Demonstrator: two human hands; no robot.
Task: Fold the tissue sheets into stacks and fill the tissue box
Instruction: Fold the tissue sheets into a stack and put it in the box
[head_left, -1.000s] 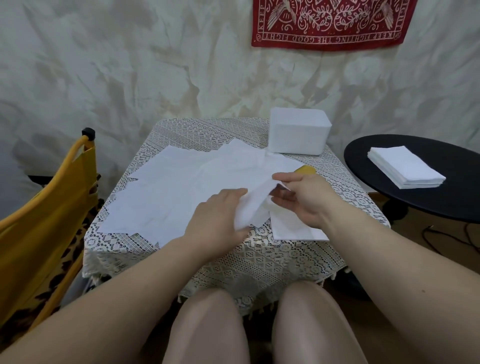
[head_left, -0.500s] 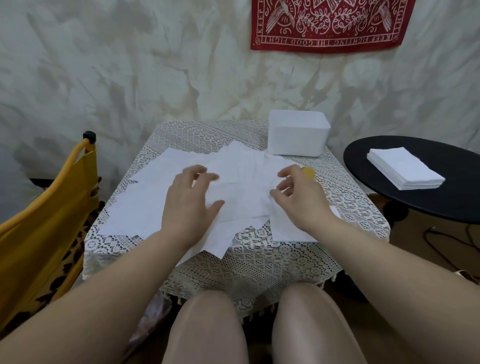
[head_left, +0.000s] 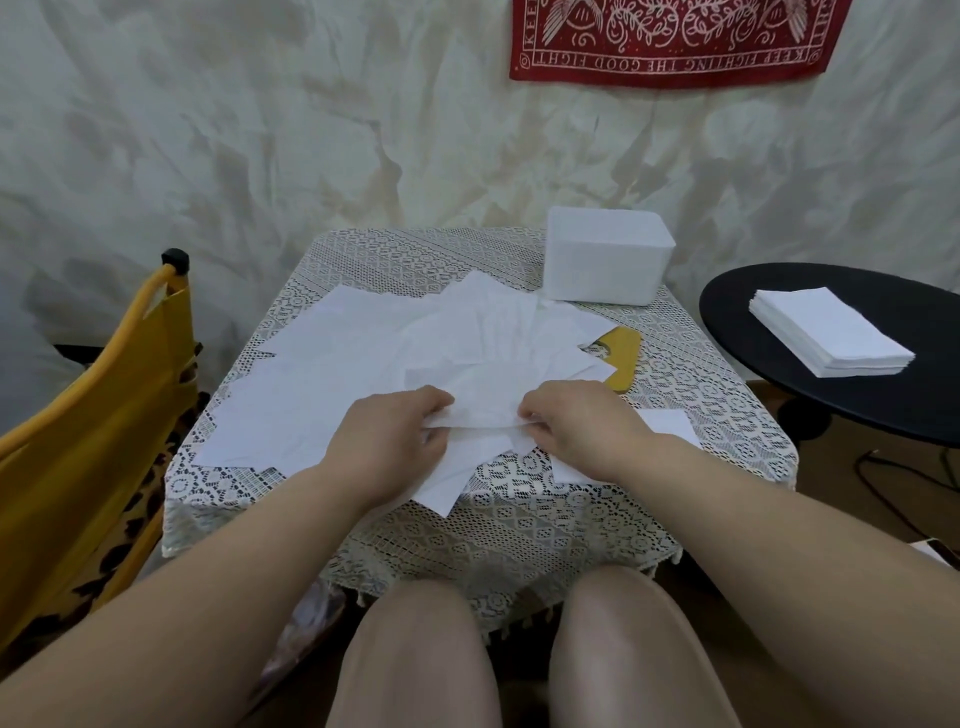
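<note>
We pinch one tissue sheet (head_left: 483, 402) with our left hand (head_left: 387, 434) and right hand (head_left: 576, 423), fingers clamped on its near edge, above the counter (head_left: 519, 509).

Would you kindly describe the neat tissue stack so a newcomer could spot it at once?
Find the round black side table to the right of the lace-covered table. The tissue stack lies on it, alone. Unlike the loose sheets spread on the lace, it is squared and many layers thick.
</note>
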